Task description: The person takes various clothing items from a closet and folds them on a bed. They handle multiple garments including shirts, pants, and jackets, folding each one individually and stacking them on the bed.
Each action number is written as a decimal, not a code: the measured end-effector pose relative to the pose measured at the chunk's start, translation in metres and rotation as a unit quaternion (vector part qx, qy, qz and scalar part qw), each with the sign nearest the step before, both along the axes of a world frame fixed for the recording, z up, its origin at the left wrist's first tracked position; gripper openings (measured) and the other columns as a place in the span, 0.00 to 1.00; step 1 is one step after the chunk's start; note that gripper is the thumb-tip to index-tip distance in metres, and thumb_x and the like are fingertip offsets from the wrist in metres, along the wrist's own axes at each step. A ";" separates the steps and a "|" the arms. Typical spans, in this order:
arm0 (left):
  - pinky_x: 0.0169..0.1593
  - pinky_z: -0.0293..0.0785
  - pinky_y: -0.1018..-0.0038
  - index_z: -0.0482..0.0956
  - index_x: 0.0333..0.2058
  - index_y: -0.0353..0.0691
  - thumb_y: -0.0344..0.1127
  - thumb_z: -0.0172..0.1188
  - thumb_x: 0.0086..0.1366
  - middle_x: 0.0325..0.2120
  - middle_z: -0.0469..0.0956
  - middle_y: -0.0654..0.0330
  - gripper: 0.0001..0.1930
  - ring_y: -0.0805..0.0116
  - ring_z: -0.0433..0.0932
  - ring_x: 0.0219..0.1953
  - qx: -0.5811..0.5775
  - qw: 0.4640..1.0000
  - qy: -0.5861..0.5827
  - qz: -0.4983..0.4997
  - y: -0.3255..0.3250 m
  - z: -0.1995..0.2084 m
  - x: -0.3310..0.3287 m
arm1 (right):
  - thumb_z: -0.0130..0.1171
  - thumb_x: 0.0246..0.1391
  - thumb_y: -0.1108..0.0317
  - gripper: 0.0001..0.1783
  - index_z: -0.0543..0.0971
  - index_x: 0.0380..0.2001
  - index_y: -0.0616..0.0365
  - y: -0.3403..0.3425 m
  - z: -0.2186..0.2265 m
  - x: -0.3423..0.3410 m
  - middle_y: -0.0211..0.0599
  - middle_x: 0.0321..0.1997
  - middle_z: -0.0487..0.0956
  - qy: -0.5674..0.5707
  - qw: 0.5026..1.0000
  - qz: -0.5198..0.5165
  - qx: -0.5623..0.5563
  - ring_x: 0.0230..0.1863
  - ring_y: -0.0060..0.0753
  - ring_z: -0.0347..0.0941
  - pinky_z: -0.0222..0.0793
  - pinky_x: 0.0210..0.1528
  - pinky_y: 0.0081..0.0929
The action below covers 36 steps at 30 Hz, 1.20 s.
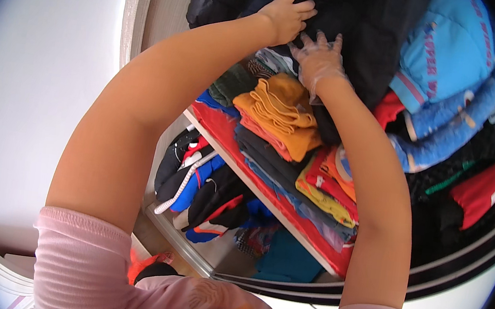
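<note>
My left hand (pixel 284 17) rests on a black padded jacket (pixel 227 7) at the top of the wardrobe, fingers stretched out and apart. Close beside it, my right hand (pixel 319 62), in a clear plastic glove, has its fingers spread over dark cloth (pixel 364 36). Neither hand has its fingers wrapped round anything. Just below the hands, a folded mustard-yellow garment (pixel 280 106) tops a pile. Grey and patterned folded clothes (pixel 273 63) show partly behind the right hand, and a dark green folded garment (pixel 231 85) sits left of the yellow one.
A red-covered shelf (pixel 226 127) carries several folded piles, including a yellow garment (pixel 322 196). Beneath it, mixed clothes (pixel 196 179) and a teal cloth (pixel 288 257) fill a compartment. To the right lie a light blue garment (pixel 448 55) and a red one (pixel 480 192). A white wall (pixel 37 69) stands left.
</note>
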<state>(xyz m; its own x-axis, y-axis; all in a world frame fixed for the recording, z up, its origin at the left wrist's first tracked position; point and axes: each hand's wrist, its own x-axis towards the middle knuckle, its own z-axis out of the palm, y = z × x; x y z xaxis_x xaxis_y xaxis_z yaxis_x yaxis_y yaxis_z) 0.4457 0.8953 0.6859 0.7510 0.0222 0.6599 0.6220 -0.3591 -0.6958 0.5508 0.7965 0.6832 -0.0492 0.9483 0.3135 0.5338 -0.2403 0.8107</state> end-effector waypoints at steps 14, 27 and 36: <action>0.64 0.40 0.57 0.75 0.47 0.52 0.47 0.50 0.58 0.60 0.56 0.66 0.19 0.67 0.47 0.64 0.064 0.997 -0.030 0.001 0.092 -0.016 0.006 | 0.51 0.46 0.74 0.22 0.71 0.48 0.51 -0.003 0.056 0.215 0.45 0.56 0.64 0.160 0.970 0.030 0.182 0.59 0.51 0.57 0.56 0.60 0.39; 0.59 0.49 0.57 0.77 0.45 0.52 0.43 0.56 0.54 0.59 0.57 0.62 0.18 0.64 0.48 0.63 0.038 0.996 -0.020 -0.080 0.082 -0.020 0.047 | 0.56 0.41 0.70 0.31 0.69 0.54 0.42 0.075 0.012 0.103 0.31 0.57 0.66 -0.066 0.991 0.113 0.027 0.62 0.39 0.56 0.36 0.65 0.53; 0.63 0.35 0.49 0.70 0.52 0.64 0.47 0.52 0.58 0.64 0.46 0.65 0.21 0.60 0.37 0.66 0.068 0.997 -0.018 -0.008 0.100 -0.021 0.083 | 0.50 0.50 0.65 0.24 0.69 0.54 0.47 0.049 0.074 0.342 0.48 0.53 0.69 -0.049 0.988 -0.093 0.112 0.55 0.47 0.63 0.47 0.63 0.44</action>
